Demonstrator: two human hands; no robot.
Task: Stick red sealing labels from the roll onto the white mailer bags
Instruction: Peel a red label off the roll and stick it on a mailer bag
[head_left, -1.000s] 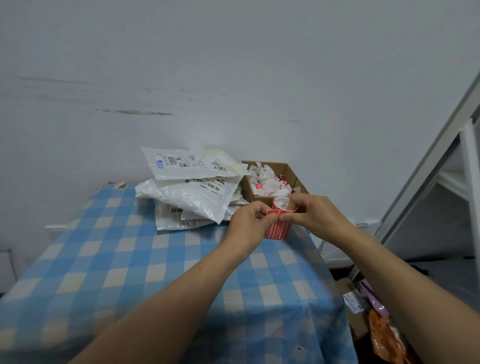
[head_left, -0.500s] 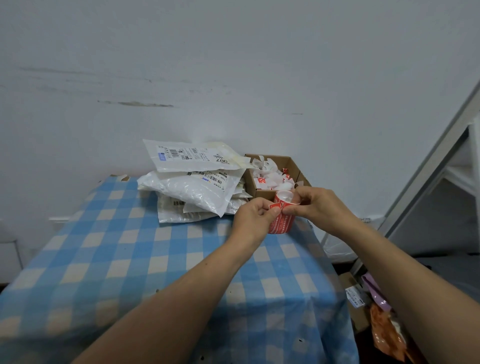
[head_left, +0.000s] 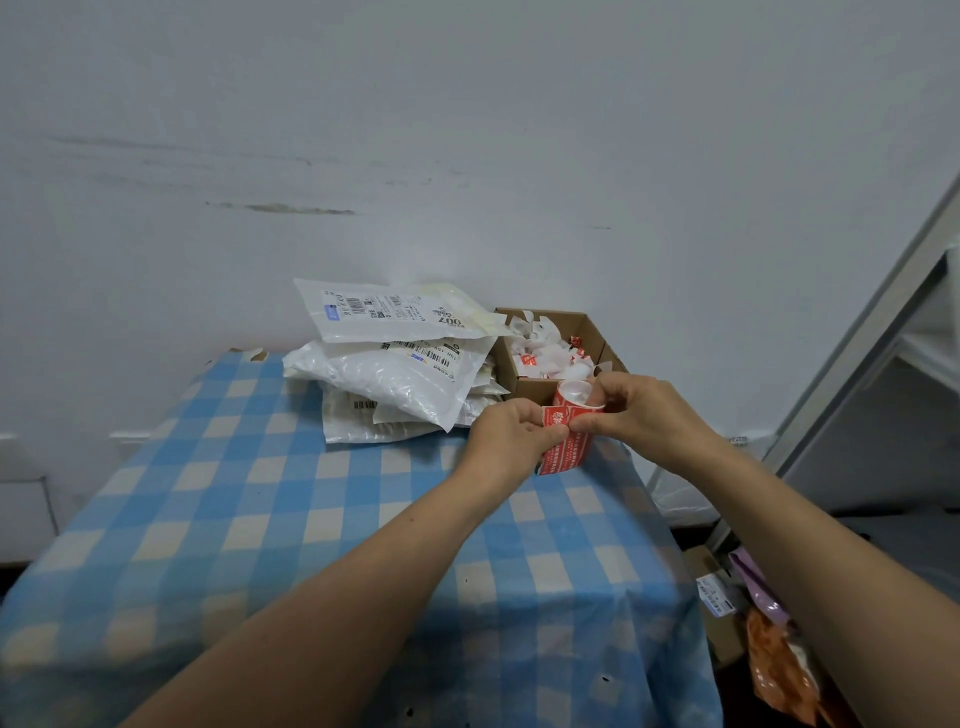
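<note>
While both hands (head_left: 514, 436) pinch the label roll (head_left: 570, 431), forearms converge

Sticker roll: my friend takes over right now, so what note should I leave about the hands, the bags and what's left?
Left hand pinches a red sticker at the roll. Right hand holds the roll's top.
Bags lie piled on the far side of the table, beside a box of paper scraps.
Done: one sticker corner looks lifted.
Left: peel it off, press it on a bag; no red sticker shows on the pile.
</note>
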